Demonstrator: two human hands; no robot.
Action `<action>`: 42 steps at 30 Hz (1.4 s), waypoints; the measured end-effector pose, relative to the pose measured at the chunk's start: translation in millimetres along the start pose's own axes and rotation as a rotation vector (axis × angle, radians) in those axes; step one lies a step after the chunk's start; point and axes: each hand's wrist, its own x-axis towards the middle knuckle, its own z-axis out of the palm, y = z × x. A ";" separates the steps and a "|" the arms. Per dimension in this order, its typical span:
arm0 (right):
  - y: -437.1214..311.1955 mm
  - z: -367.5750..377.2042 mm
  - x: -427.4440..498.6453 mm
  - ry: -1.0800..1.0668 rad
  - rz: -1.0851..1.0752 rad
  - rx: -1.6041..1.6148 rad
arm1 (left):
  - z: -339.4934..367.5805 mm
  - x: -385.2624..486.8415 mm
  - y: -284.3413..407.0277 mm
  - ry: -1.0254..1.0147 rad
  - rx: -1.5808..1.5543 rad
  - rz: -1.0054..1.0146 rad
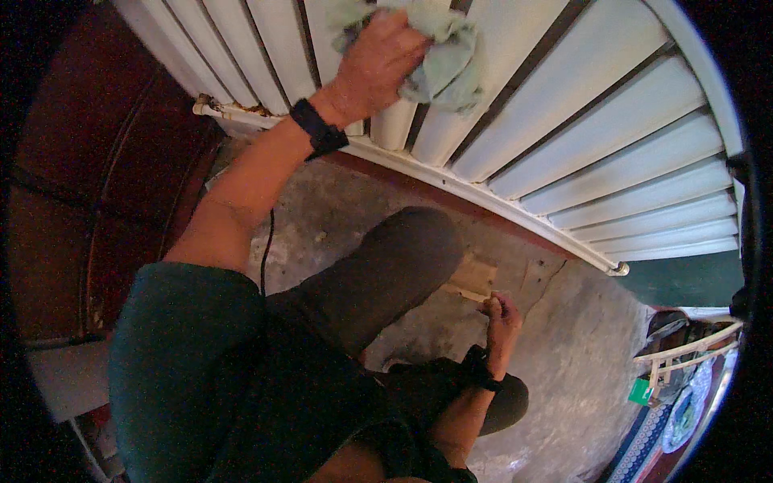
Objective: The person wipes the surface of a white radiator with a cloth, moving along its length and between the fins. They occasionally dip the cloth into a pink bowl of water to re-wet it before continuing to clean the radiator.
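Observation:
My left hand point(380, 66), with a black band on the wrist, is closed on a crumpled pale green cloth point(447, 72). The cloth lies against the slats of a white radiator point(519, 115). Lower right, my right hand point(504, 320) is in front of my bent legs, its fingers curled and its thumb and fingertips close together. By those fingertips is a thin pale strip at the edge of a flat tan piece point(477, 275) on the floor. Whether the fingers grip the strip cannot be told. A dark band is on this wrist too.
The radiator's lower pipe point(435, 171) runs diagonally above the stained concrete floor point(574, 362). Dark red-brown panelled furniture point(139, 151) stands at the left. A dark cable point(267, 247) hangs near my left arm. At the right are a pale curved frame point(694, 349), a green box point(640, 391) and patterned fabric point(640, 444).

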 end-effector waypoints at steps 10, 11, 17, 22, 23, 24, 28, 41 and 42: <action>-2.6 -6.8 -8.6 0.074 0.070 0.022 | 15.7 -155.6 66.5 -0.735 -0.477 -0.270; -2.2 -7.5 -8.4 0.076 0.083 0.053 | 15.3 -164.3 70.6 -0.689 -0.393 -0.184; -0.9 -9.4 -10.6 0.081 0.010 -0.076 | -14.1 -124.6 74.3 -0.374 -0.439 -0.337; 4.4 -2.1 -4.1 0.042 -0.008 -0.006 | -70.3 -9.8 16.6 0.140 0.004 -0.407; 5.7 -0.7 -2.4 0.017 -0.028 0.046 | -69.5 10.3 2.2 0.204 0.037 -0.337; 6.6 -0.4 -1.6 0.019 -0.029 0.025 | -60.2 28.5 -10.8 0.271 0.069 -0.292; 8.3 -0.9 -1.2 0.024 -0.007 0.056 | 12.3 30.5 -5.2 0.465 -0.185 -0.268; 7.7 1.3 -2.4 0.000 0.011 -0.079 | 3.9 -172.3 107.1 -0.404 -0.584 -1.151; 7.7 0.5 -3.6 0.026 0.004 -0.108 | -5.0 -180.0 105.8 -0.304 -0.344 -0.710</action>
